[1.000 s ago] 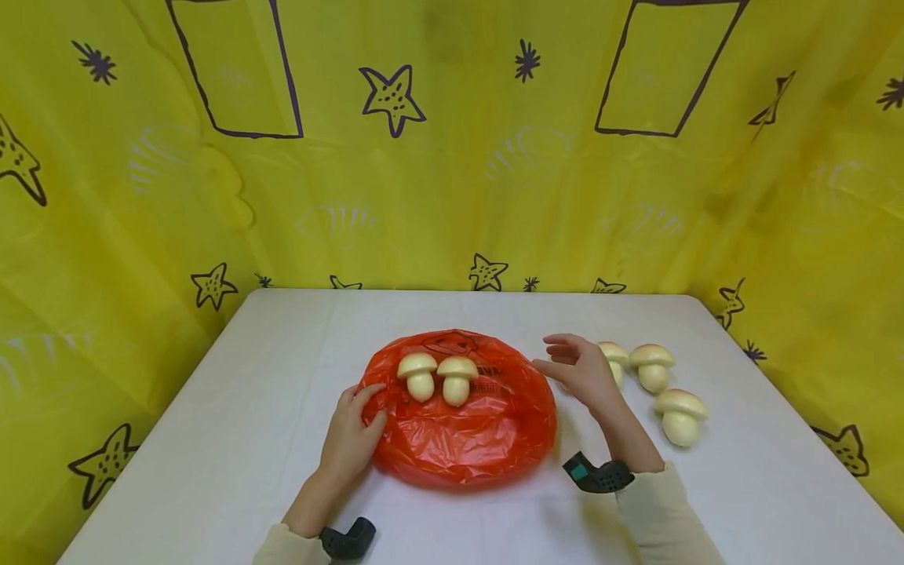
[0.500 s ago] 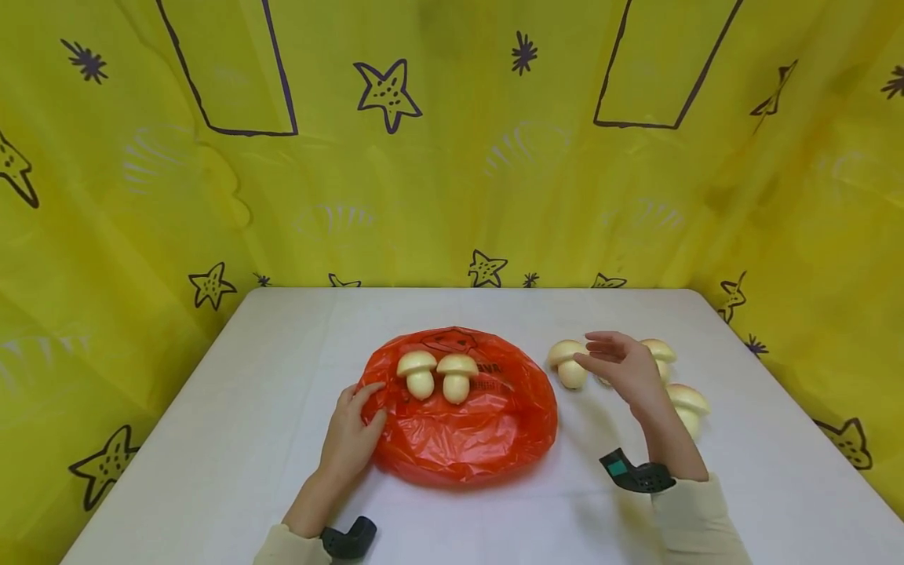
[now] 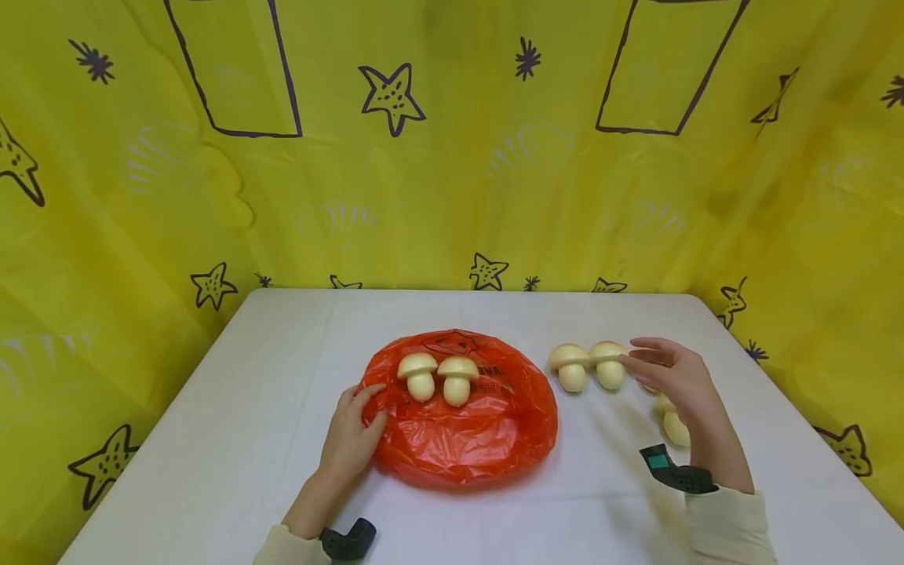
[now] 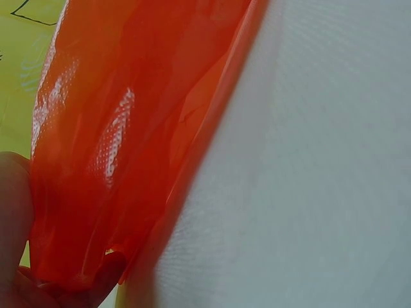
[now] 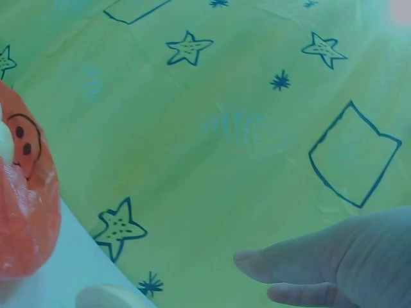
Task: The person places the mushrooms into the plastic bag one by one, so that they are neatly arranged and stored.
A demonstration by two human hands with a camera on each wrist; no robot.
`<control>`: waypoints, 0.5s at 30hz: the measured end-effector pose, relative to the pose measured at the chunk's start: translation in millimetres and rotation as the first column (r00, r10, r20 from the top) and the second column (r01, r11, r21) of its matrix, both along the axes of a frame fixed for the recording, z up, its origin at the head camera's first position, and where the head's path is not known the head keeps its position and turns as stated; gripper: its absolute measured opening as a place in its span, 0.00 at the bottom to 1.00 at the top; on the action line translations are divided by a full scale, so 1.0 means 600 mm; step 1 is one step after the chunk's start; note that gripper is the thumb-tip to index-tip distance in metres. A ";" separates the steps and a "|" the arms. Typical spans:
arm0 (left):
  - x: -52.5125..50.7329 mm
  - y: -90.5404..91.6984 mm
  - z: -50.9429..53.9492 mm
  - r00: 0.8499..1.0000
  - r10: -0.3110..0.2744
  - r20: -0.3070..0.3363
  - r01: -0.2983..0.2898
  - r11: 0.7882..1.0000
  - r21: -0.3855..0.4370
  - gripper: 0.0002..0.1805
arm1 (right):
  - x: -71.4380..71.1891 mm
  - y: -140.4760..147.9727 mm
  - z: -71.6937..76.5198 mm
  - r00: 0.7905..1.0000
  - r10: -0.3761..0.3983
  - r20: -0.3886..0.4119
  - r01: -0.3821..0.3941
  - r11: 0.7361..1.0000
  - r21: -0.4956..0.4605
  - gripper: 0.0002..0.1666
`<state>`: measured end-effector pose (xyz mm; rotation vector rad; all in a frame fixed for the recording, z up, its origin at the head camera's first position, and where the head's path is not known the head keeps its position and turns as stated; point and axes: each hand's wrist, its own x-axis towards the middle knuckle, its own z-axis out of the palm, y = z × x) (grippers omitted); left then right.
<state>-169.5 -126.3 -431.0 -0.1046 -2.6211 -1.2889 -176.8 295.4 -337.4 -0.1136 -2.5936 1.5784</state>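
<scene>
A round red plastic bag (image 3: 459,451) lies mid-table, with two cream mushrooms (image 3: 418,377) side by side on it. The left hand (image 3: 349,439) holds the bag's left edge; in the left wrist view, the thumb and fingers of that hand (image 4: 14,237) are curled around the red plastic (image 4: 128,128). Over on the right, the right hand (image 3: 685,384) hovers with extended fingers, holding nothing. Left of its fingertips stand two mushrooms (image 3: 570,367); it partly hides two others, one below it (image 3: 675,428). In the right wrist view, the right hand (image 5: 340,256) has nothing between its fingers.
The white table (image 3: 212,439) reaches back to a yellow curtain (image 3: 438,196) with drawn stars, which also hangs at both sides. Dark bands with small devices (image 3: 678,471) are on both wrists.
The right hand has moved rightward, away from the bag and past the mushrooms, uncovering the two nearest the bag and covering those farther right. The left hand has stayed on the bag.
</scene>
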 end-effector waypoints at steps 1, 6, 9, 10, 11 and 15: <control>0.000 0.000 0.000 1.000 -0.001 0.000 0.001 1.000 0.000 0.21 | -0.002 0.006 -0.002 1.000 0.001 0.015 -0.001 1.000 0.005 0.38; 0.000 0.000 -0.001 1.000 -0.002 -0.003 0.002 1.000 0.006 0.21 | -0.016 0.049 -0.024 0.989 -0.091 0.118 0.090 0.996 0.017 0.42; 0.000 0.001 -0.001 1.000 0.000 -0.008 0.000 1.000 0.005 0.21 | -0.014 0.069 -0.028 0.983 -0.119 0.137 0.119 0.993 0.007 0.45; 0.000 0.001 -0.001 1.000 0.000 -0.009 0.000 1.000 0.004 0.20 | -0.011 0.074 -0.026 0.984 -0.115 0.136 0.117 0.993 -0.006 0.46; 0.000 0.001 -0.001 1.000 0.001 -0.012 -0.001 1.000 0.002 0.20 | -0.007 0.078 -0.024 0.986 -0.102 0.130 0.105 0.994 -0.009 0.47; -0.001 0.000 -0.001 1.000 0.000 -0.025 0.000 1.000 -0.004 0.20 | 0.007 0.091 -0.015 0.980 -0.140 0.140 0.144 0.989 -0.020 0.45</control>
